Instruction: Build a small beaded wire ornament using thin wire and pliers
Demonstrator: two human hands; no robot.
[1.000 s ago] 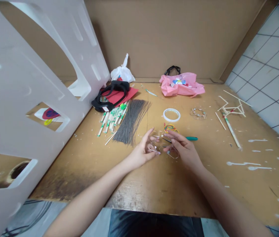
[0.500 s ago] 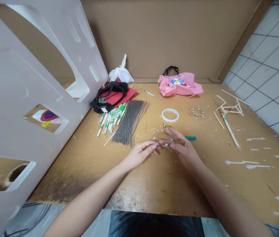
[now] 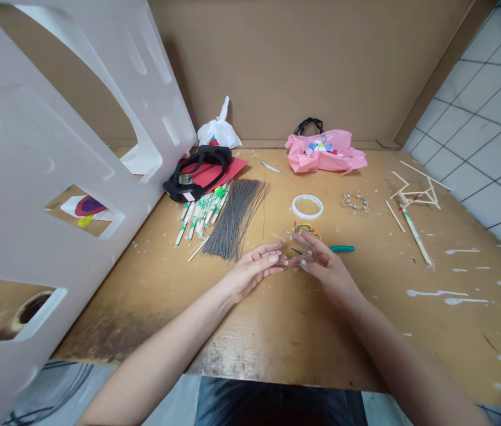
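Head view: table (image 3: 250, 331), white plastic panel (image 3: 32, 165) upright along its left edge. Left hand (image 3: 254, 269) pinched on beaded wire loop (image 3: 290, 238), left side; right hand (image 3: 327, 269) curled, fingertips on right side. Pink bag (image 3: 343, 161) at far edge, open, blue and white pieces (image 3: 320, 146) in it. Grey wire bundle (image 3: 235, 219) left of centre, runs front to back. Black headband (image 3: 215, 154) over red sheet (image 3: 235, 170) and wrapped sticks (image 3: 206, 210). Stick frame (image 3: 420, 202) near right edge. Knotted white bag (image 3: 219, 131) at far edge, left part, something red showing. Loop sits mid-table between hands, spans left-right, exact long axis unclear; thin end points left. White tape roll (image 3: 295, 208) beyond it. Teal-handled tool (image 3: 342, 249) partly behind right hand, tip left. Second beaded ring (image 3: 356, 208) right of tape. Coloured bands (image 3: 306, 228) just past right fingers.
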